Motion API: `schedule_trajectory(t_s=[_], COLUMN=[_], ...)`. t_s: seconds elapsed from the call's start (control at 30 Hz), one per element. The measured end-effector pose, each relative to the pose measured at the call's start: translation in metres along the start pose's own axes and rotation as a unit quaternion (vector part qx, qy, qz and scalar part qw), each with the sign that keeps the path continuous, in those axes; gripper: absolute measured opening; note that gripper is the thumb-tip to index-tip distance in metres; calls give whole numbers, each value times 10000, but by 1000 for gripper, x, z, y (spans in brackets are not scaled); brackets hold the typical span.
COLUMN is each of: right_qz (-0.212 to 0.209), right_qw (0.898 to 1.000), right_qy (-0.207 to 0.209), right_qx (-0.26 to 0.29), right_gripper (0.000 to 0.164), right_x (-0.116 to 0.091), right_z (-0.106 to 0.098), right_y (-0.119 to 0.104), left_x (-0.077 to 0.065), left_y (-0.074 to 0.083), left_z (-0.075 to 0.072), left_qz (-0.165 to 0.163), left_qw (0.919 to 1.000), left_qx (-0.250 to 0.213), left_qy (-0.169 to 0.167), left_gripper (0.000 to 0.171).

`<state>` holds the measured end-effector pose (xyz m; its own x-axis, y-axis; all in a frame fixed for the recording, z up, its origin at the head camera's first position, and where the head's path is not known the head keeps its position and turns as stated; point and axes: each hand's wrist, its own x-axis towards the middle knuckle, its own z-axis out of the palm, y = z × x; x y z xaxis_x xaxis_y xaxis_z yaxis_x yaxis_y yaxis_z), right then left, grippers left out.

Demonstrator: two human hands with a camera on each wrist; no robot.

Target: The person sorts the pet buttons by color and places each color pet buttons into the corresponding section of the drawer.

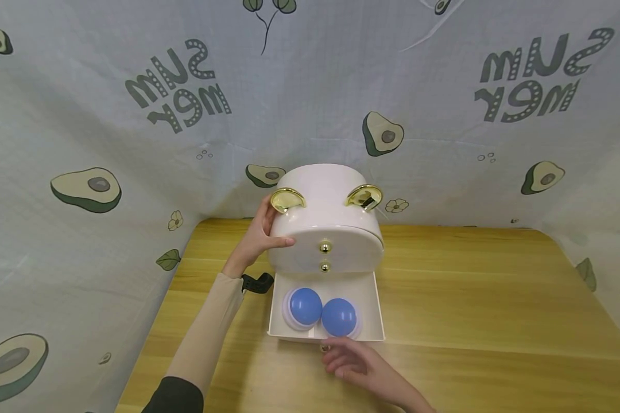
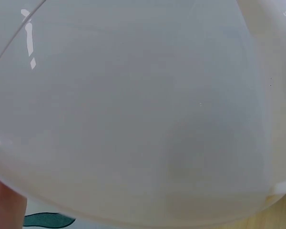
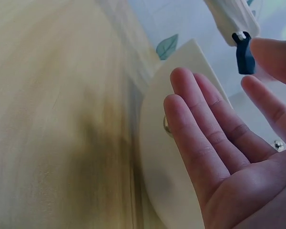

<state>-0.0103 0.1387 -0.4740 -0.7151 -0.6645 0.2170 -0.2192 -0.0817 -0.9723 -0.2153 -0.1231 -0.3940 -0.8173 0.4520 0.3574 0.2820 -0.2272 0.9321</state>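
A glossy white storage box (image 1: 322, 195) with two gold ears stands at the back of the table. Its lower drawer (image 1: 364, 287) is pulled out toward me. Inside lie two round blue-topped things with pale bases, one at left (image 1: 306, 306) and one at right (image 1: 338, 317). My left hand (image 1: 258, 235) grips the box's left side, thumb across the front; its other fingers are partly hidden. The right hand (image 1: 356, 364) is by the drawer's front knob (image 1: 324, 347), fingers loosely bent and holding nothing. In the right wrist view, the drawer front (image 3: 157, 162) is behind those fingers.
The wooden table (image 1: 470, 298) extends to both sides of the box. A pale cloth (image 1: 310, 126) printed with avocados hangs close behind it. Two gold knobs, upper (image 1: 325, 246) and lower (image 1: 325, 267), sit on the box front above the drawer.
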Motion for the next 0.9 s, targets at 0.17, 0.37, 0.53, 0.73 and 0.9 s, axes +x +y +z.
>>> schedule_trajectory(t_s=[0.17,0.37,0.53,0.73,0.9], right_qz=[93,655,898,793,730], right_qw=[9999,9973,9951,9961,9963], right_qy=[-41,-133,-40,109,177], right_qx=[94,318,411,383,420], right_gripper=[40,44,47,48,47], right_x=[-3,-8,-9,-7,-6], right_z=[3,6,9,11,13], right_y=[3,9,18,24,25], left_x=[0,0,-1,-2,-2], left_y=[2,1,1,1,1], left_z=[1,1,1,1,0], left_qz=[-13,-27,-18,6,-25], left_qw=[10000,10000,10000,10000,10000], left_qx=[58,41,13,23,62], left_qy=[12,-21,-37,-51,-28], left_gripper=[99,98,98,100,98])
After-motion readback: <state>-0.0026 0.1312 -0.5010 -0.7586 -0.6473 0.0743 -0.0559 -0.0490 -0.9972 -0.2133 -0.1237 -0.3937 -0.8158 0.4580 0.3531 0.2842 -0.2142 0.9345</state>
